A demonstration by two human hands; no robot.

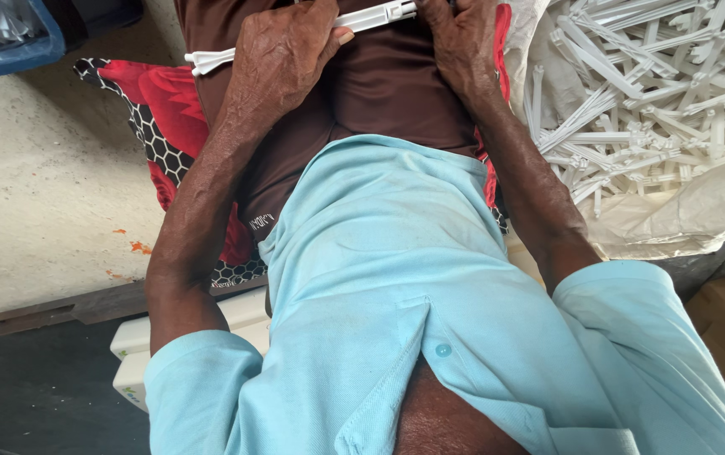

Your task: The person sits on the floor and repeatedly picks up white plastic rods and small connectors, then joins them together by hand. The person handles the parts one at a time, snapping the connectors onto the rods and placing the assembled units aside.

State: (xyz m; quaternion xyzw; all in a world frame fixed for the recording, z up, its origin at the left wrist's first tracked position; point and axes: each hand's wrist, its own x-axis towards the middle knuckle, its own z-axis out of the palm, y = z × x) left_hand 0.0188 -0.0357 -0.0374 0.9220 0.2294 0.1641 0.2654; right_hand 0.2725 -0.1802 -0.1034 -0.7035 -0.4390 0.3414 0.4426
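Note:
A long white plastic strip part (371, 17) lies across my lap at the top of the view, over brown trousers. My left hand (282, 59) grips it near its left portion, fingers curled over it; its forked end (202, 61) sticks out to the left. My right hand (463, 42) holds the strip's right end, fingers closed on it. My light blue shirt (396, 278) fills the middle and bottom of the view.
A white sack (699, 211) on the right holds a heap of several similar white plastic parts (649, 93). A red and black patterned cushion (156, 118) lies under me. A blue crate (9, 42) stands top left on the concrete floor (34, 194).

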